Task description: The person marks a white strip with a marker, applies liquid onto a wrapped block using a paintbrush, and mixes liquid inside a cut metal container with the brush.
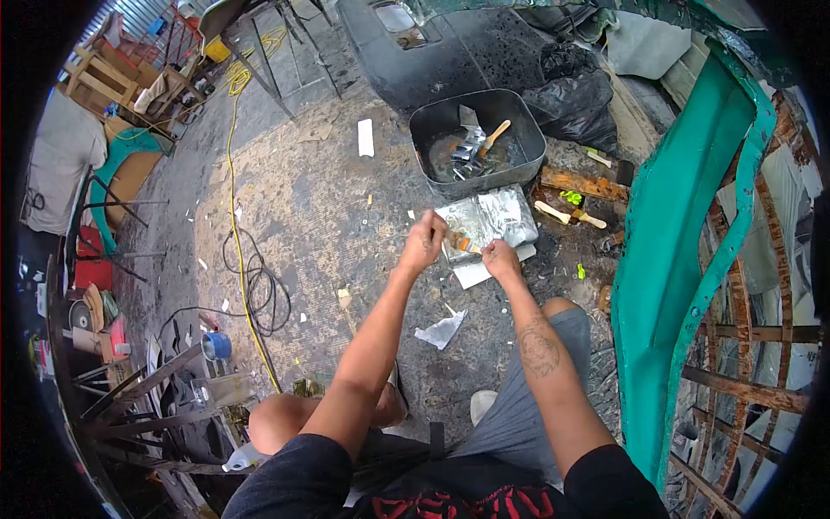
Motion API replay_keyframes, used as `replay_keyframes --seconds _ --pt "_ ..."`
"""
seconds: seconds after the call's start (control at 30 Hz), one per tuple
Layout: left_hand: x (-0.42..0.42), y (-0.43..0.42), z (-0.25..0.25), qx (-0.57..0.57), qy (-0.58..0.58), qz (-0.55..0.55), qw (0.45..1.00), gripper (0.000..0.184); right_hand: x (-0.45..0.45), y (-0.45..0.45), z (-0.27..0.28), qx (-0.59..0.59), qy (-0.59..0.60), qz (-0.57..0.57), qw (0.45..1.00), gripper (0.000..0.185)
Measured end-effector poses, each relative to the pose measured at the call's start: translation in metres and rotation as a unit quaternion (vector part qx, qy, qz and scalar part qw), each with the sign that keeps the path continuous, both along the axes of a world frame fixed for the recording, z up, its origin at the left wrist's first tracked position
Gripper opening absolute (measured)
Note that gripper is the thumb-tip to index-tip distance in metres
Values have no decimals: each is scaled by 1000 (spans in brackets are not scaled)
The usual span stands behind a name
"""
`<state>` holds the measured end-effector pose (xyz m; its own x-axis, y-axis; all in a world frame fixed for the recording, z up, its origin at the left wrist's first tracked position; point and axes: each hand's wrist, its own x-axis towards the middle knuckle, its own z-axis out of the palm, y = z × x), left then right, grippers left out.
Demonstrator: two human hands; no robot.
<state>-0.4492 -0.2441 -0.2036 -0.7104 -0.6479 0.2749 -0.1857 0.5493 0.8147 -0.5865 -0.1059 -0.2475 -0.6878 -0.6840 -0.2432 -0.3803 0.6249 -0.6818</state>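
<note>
Both my hands are over a foil-covered slab on the floor. My right hand is closed at its near right edge, on the pale end of what looks like a small paintbrush with an orange part. My left hand is at the slab's left side, fingers pinched together near the brush's other end. What those fingers hold is too small to make out. Just beyond the slab stands a black tub containing a wooden-handled brush and silvery scraps. White paper sticks out under the slab.
Wooden-handled brushes lie right of the slab. A green panel rises along my right side, beside a rusty frame. A yellow cord and black cable cross the floor to the left. Torn paper lies before me.
</note>
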Motion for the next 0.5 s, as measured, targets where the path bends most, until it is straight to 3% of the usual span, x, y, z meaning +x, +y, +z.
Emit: replay_keyframes --seconds 0.1,0.3,0.37,0.5 --pt "-12 13 -4 1 -29 -45 999 7 2 -5 1 35 7 5 999 26" --pt "-16 4 -2 -9 -43 -4 999 12 3 -8 7 45 -3 20 999 29" --pt "-21 13 2 -29 -19 -89 995 11 4 -8 7 38 1 15 999 29" --pt "-26 -7 -6 -55 -59 -72 994 10 3 -5 10 36 2 25 999 30"
